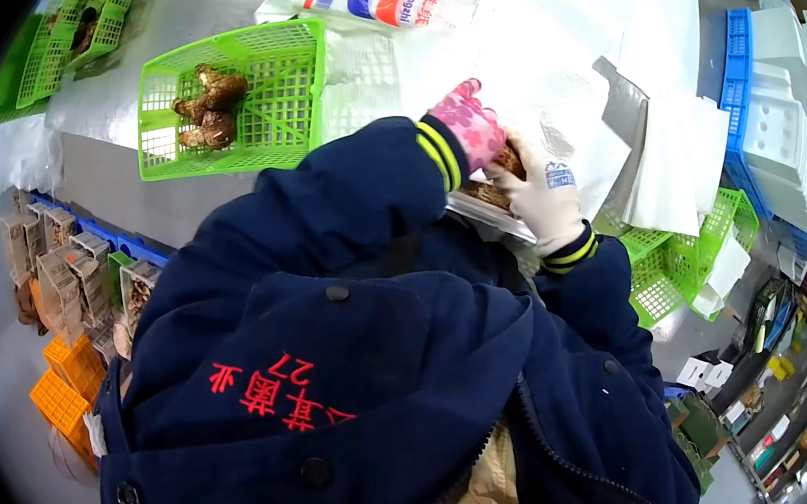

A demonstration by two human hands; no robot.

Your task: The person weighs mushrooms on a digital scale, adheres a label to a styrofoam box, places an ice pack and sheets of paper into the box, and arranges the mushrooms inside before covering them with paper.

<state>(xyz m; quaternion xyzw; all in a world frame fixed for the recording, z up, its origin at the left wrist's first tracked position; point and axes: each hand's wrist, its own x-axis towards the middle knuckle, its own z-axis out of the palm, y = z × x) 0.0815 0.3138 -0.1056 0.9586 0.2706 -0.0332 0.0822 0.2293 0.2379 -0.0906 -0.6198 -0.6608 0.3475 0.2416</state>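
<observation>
Right hand [540, 197], white-gloved, closes round a mushroom [510, 160] over a tray [491, 211] by the tabletop [183, 15], the pink-gloved left hand [471, 128] just beside, its grip too hidden to tell, with more mushrooms [216, 129] in a green basket [294, 84] leftward.

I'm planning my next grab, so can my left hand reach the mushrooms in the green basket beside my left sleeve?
Probably yes: the green basket is open-topped and nothing covers the mushrooms, though your left hand would first have to leave your right hand.
</observation>
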